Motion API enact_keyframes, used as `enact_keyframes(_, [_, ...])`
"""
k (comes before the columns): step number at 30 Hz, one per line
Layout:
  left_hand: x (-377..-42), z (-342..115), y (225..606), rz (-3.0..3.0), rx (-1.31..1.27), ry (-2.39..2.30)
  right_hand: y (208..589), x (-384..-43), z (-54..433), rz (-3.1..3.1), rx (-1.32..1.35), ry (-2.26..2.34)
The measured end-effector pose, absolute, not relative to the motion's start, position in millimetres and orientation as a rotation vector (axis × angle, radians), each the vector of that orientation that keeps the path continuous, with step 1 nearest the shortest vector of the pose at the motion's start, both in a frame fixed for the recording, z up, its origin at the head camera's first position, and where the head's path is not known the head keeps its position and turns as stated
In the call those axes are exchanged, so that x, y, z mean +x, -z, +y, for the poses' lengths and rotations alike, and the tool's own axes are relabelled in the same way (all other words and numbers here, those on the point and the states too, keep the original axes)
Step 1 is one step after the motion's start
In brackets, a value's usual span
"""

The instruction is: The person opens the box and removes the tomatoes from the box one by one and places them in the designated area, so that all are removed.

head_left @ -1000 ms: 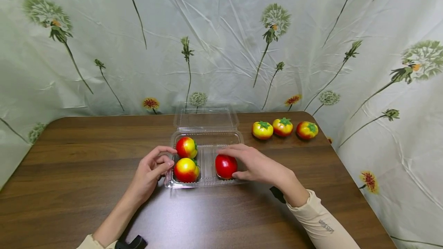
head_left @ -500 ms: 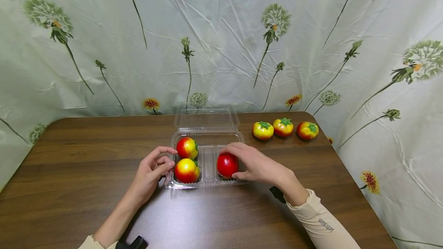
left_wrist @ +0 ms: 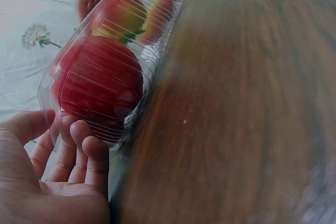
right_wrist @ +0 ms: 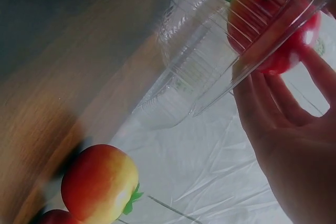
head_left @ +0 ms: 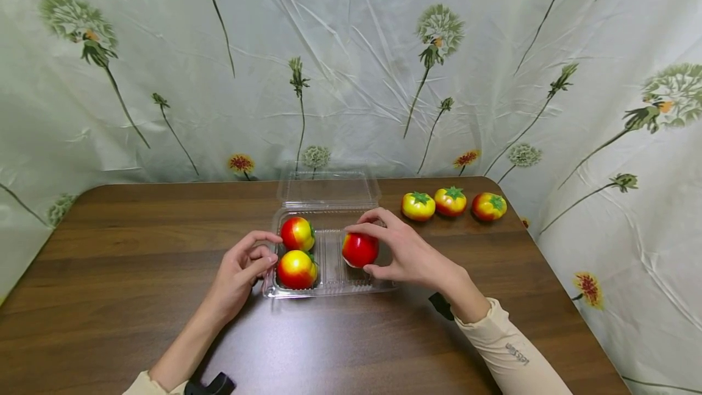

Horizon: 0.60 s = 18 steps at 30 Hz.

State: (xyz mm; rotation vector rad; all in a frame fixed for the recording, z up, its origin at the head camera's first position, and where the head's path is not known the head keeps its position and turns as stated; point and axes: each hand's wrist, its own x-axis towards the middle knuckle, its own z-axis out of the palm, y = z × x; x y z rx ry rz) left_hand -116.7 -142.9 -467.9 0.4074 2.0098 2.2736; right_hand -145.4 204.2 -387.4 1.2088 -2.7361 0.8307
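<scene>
My right hand grips a glossy red tomato between thumb and fingers, over the right half of a clear plastic clamshell box. In the right wrist view that tomato reaches above the box's rim. My left hand pinches the box's left edge, with thumb and fingertips right at the rim in the left wrist view. Two red-and-yellow tomatoes, the far one and the near one, lie on their sides in the left half, green leaves facing right.
Three more tomatoes stand at the table's back right: a yellow one, a middle one and a redder one. The box's open lid leans back toward the flowered curtain. All stand on a brown wooden table.
The red tomato has shifted slightly away from the near edge and turned, showing yellow at its upper left. My right fingers have moved farther back with it. My left hand stays put.
</scene>
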Motion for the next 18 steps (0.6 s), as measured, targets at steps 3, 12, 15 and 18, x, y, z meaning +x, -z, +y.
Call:
enact_keyframes(3, [-117.1, -143.0, 467.5, 2.012, 0.408, -2.272, 387.0, -146.5, 204.2, -2.739, 1.169, -0.855])
enact_keyframes(12, [-115.1, -143.5, 467.8, 2.018, 0.403, -2.252, 389.2, -148.6, 203.9, -2.696, 1.087, -0.905])
enact_keyframes(15, [-115.6, -143.0, 467.6, 2.006, 0.412, -2.261, 389.1, -148.7, 204.5, -2.678, 1.061, -0.911])
enact_keyframes(18, [-116.2, -142.5, 466.9, 1.999, 0.423, -2.270, 387.2, -149.6, 204.7, -2.669, 1.040, -0.910])
